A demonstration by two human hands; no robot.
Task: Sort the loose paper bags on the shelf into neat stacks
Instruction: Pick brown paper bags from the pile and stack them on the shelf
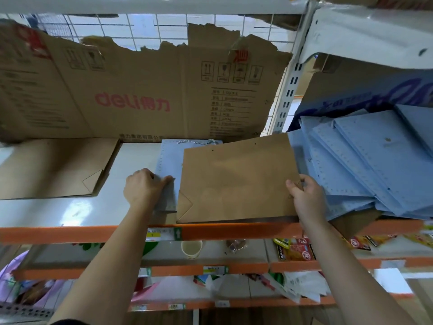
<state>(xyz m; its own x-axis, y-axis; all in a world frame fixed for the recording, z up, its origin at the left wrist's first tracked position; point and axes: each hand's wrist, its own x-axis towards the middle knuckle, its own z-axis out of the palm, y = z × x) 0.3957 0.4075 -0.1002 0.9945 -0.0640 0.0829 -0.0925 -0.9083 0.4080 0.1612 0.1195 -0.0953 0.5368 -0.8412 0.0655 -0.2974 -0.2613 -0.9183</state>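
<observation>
Brown kraft paper fills the middle: a flat brown kraft-paper bag [236,181] lies slightly tilted on the white metal shelf [112,202], its near edge at the orange front rail [70,233]. The right hand [304,198], at four o'clock from the bag's centre, pinches its right edge, thumb on top, the other fingers hidden underneath. Beneath it lies a pale grey-blue paper bag with a cord handle [168,158], showing at nine and twelve o'clock. The left hand [143,186], at nine o'clock, grips that bag's left edge with curled fingers. At three o'clock a loose, fanned heap of blue paper bags [363,160] overlaps untidily. Far out at nine o'clock a second flat brown paper bag [54,170] lies apart. A torn brown cardboard sheet printed "deli" [140,90] stands at twelve o'clock. A paper cup [191,248] sits on the shelf below, at six o'clock.
</observation>
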